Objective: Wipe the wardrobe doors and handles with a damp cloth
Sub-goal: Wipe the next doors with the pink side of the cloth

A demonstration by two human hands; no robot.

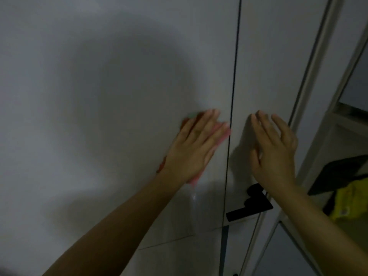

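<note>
My left hand (194, 148) is flat on the left door (111, 92), fingers straight and together, pressing the cloth (223, 136) against the panel. The cloth is pink-red and mostly hidden under my palm; edges show past the fingertips, at the wrist side, and below the heel of the hand. The fingertips sit just beside the dark gap (232, 108) between the doors.

My right hand (275, 154) is spread flat against the right door (266, 62), fingers straight and slightly fanned, holding nothing. Whether the palm fully touches the panel I can't tell; the fingers look to be on it.

Just below my right wrist there's a black handle (249, 206) on the right door, partly covered by my forearm. Shape is blurred.

Both doors are plain pale grey, closed, edges meeting at the gap. A large soft shadow lies across the left door above my hand.

Right of the right door runs a light frame (310, 76), angled. Beyond it, an open section with a shelf (350, 114), something black (338, 174) and something yellow (350, 202) inside. Too dim to identify either.
</note>
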